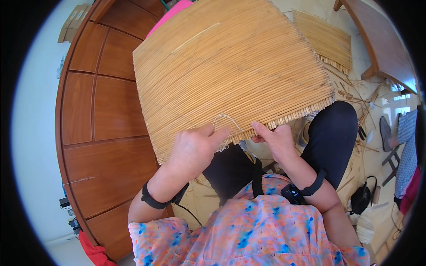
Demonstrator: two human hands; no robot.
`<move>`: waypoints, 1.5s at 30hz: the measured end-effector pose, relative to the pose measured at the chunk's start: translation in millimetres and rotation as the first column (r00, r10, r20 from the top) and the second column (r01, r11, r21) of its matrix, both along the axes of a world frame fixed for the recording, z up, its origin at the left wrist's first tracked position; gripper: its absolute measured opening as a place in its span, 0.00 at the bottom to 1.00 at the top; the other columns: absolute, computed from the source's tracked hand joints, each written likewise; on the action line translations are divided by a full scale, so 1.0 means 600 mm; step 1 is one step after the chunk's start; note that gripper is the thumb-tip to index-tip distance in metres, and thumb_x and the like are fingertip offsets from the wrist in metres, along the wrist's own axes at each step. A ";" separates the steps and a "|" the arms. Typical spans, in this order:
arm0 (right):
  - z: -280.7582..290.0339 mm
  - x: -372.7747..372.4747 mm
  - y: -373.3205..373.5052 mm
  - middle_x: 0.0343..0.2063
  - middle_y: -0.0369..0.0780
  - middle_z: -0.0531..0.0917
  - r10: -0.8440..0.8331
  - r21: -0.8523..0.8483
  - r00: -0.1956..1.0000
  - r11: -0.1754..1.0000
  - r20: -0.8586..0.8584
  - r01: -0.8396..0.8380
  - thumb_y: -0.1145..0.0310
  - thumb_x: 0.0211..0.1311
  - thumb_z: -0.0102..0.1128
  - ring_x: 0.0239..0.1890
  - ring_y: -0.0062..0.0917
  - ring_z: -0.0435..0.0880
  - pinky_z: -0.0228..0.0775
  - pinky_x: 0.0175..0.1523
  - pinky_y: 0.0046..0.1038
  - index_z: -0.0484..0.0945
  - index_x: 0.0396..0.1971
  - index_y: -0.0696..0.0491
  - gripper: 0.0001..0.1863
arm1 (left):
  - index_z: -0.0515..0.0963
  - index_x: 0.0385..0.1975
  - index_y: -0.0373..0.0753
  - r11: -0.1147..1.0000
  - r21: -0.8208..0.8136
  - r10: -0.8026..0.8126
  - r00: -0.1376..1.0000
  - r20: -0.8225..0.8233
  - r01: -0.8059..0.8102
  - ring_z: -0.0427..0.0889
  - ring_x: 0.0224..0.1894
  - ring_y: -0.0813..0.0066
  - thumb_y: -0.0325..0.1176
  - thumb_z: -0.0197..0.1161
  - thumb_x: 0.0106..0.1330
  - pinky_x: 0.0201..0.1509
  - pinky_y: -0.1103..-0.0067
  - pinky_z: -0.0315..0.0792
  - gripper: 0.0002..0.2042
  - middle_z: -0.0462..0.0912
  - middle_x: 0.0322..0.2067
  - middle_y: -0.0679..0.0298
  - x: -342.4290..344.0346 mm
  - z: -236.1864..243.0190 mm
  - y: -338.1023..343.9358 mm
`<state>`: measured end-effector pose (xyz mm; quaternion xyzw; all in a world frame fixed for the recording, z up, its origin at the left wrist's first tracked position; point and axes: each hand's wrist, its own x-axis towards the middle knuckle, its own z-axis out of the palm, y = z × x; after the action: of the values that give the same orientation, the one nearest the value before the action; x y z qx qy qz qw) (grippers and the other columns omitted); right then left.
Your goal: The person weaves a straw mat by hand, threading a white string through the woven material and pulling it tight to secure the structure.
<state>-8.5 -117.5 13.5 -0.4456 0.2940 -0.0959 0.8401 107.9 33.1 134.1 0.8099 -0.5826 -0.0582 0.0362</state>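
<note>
A large panel of tan reed stalks (230, 71), laid side by side and bound together, leans across my lap with its near edge towards me. At that near edge, my left hand (195, 146) is closed, thumb and fingers pressed together. A white string (227, 116) arcs over the reeds from my left fingers to the edge beside my right hand. My right hand (276, 139) pinches the panel's edge, thumb on top and fingers curled beneath. Some loose white string (223, 148) hangs under the edge by my left fingertips. My left fingertips are partly hidden.
Brown wooden cabinet doors (115, 106) stand close on my left. Another reed panel (326, 37) lies on the floor at the far right, near a wooden bench (381, 40). Loose stalks (368, 104) litter the tiles. A black bag (364, 197) and another person's leg (404, 133) are at right.
</note>
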 end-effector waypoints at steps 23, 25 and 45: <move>0.017 0.004 -0.001 0.30 0.40 0.83 -0.043 0.001 0.999 0.999 0.012 0.043 0.77 0.55 0.63 0.26 0.19 0.82 0.77 0.26 0.20 0.78 0.34 0.64 0.08 | 0.81 0.38 0.43 0.994 0.081 -0.076 0.990 0.121 0.067 0.71 0.14 0.73 0.25 0.60 0.46 0.14 0.77 0.64 0.16 0.67 0.16 0.68 -0.009 0.019 -0.025; 0.018 0.005 0.001 0.29 0.40 0.83 -0.056 0.004 0.998 0.998 0.013 0.056 0.77 0.55 0.63 0.25 0.19 0.81 0.77 0.25 0.19 0.78 0.34 0.64 0.08 | 0.81 0.38 0.43 0.994 0.087 -0.078 0.990 0.121 0.068 0.71 0.14 0.73 0.25 0.60 0.46 0.14 0.77 0.64 0.16 0.67 0.16 0.68 -0.009 0.019 -0.026; 0.024 0.003 -0.001 0.25 0.40 0.82 -0.015 0.093 1.000 0.995 -0.028 0.018 0.74 0.56 0.63 0.18 0.20 0.81 0.75 0.21 0.19 0.77 0.33 0.63 0.09 | 0.80 0.37 0.42 0.988 0.127 -0.106 0.986 0.129 0.090 0.71 0.16 0.73 0.25 0.60 0.44 0.15 0.77 0.65 0.17 0.67 0.17 0.68 -0.008 0.023 -0.031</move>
<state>-6.9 -118.0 28.0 -0.4046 0.3131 -0.0829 0.8552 103.0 14.3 148.0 0.7829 -0.6184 -0.0398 -0.0554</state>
